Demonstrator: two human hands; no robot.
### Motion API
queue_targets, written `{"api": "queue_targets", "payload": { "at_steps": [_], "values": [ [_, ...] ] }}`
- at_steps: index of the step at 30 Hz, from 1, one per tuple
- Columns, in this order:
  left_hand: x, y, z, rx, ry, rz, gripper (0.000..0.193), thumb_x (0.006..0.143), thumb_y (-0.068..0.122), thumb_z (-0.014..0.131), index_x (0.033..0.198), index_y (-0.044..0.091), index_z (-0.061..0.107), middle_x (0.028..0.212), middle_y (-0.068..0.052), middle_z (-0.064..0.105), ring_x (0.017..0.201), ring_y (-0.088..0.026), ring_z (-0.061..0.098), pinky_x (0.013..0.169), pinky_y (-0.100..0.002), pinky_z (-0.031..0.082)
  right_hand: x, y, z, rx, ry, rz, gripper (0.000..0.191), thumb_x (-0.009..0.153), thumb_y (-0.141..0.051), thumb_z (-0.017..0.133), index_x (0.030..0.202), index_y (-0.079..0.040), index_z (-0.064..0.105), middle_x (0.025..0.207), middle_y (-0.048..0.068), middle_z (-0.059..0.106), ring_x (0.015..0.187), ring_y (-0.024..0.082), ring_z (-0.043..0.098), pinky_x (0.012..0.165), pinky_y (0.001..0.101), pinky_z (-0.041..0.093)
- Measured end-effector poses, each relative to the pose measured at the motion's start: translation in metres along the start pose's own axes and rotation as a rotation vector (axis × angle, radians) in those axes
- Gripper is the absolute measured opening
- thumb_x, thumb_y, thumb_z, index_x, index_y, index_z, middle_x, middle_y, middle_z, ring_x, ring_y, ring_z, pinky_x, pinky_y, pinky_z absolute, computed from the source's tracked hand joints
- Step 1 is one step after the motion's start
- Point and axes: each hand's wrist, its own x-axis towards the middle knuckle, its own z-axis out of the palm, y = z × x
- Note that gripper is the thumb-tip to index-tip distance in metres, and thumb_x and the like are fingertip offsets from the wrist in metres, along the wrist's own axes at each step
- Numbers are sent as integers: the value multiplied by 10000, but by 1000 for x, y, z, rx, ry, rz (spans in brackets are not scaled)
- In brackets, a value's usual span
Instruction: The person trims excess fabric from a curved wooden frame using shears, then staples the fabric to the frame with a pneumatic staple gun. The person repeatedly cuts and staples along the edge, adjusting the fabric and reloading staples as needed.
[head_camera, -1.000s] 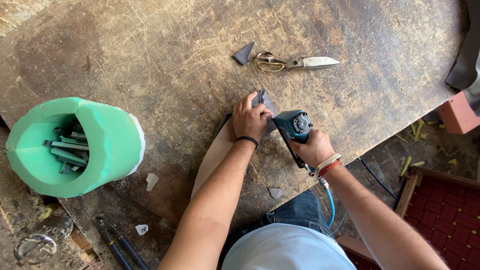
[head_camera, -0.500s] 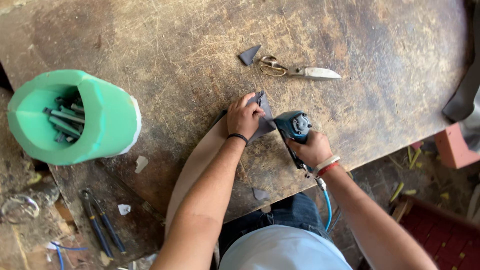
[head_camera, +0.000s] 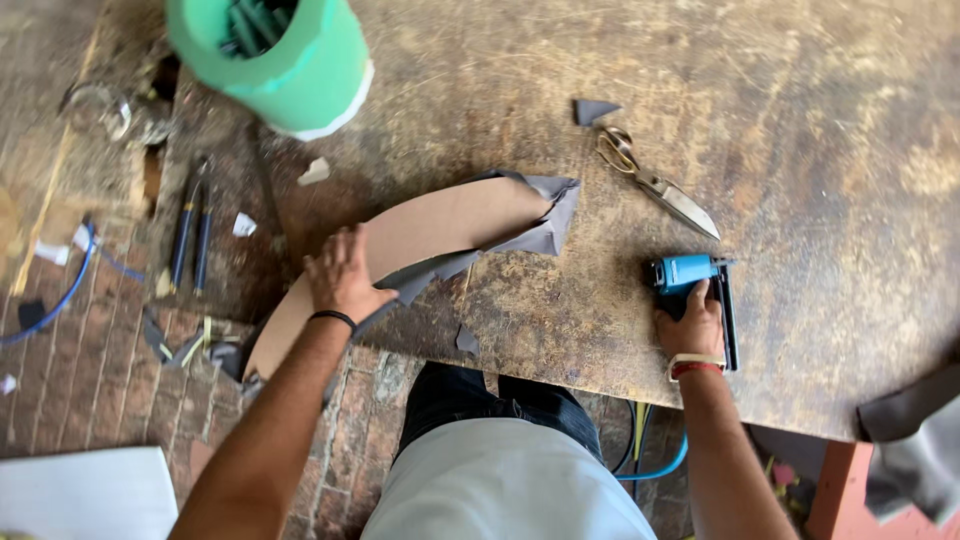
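Left hand lies flat, fingers spread, on a curved board with grey cloth folded over its far-right end; the board overhangs the near-left edge of the worktop. Right hand, fingers clamped on a blue stapler, rests it on the worktop well right of the board. Scissors lie just beyond the stapler; a green tub stands far left.

Scissors lie open-handled on my worn wooden table, a small grey scrap just beside their handles. Green cylinder full of dark metal pieces stands at the far left edge. Blue-handled pliers and white scraps near it. Brick floor below, blue hose across it.
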Motion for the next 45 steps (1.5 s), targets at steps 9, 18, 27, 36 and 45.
{"api": "queue_targets", "payload": {
  "at_steps": [9,18,27,36,45],
  "values": [
    [-14,-4,-51,-136,213,-80,1055,627,451,939,1509,189,423,1432,-170,513,1324,-364,499,1130,-622,396,-48,-96,-24,272,120,-501,418,827,-197,815,1223,-124,701,1298,160,613,1199,361,618,999,466,559],
    [29,52,-5,-381,451,175,964,675,407,933,1453,67,475,1507,-254,451,1380,-438,442,1107,-639,374,-73,-209,-42,302,-408,-599,333,872,-253,766,1185,-147,721,1304,133,591,1078,299,676,891,384,589],
    [-136,-40,113,-1592,119,-851,659,922,445,728,1374,38,472,1254,-246,616,1076,-328,674,845,-440,617,-75,-227,3,269,-608,-807,297,888,-219,743,1164,-113,734,1185,113,673,1044,246,710,855,359,613],
    [-97,-16,88,-2004,547,-604,640,816,132,790,1315,49,399,1205,-100,628,1039,-205,670,820,-384,590,-127,-398,12,390,-574,-1473,438,880,-9,659,1316,-46,631,1269,124,715,1088,253,724,874,343,622],
    [-200,-61,-23,-1868,489,-26,653,852,-3,714,1411,110,395,1204,5,645,1106,-107,637,923,-280,566,-186,-533,-101,-41,-721,-1821,691,757,-160,790,1419,-101,600,1033,87,701,1046,281,662,1144,522,392]
  ]
}}
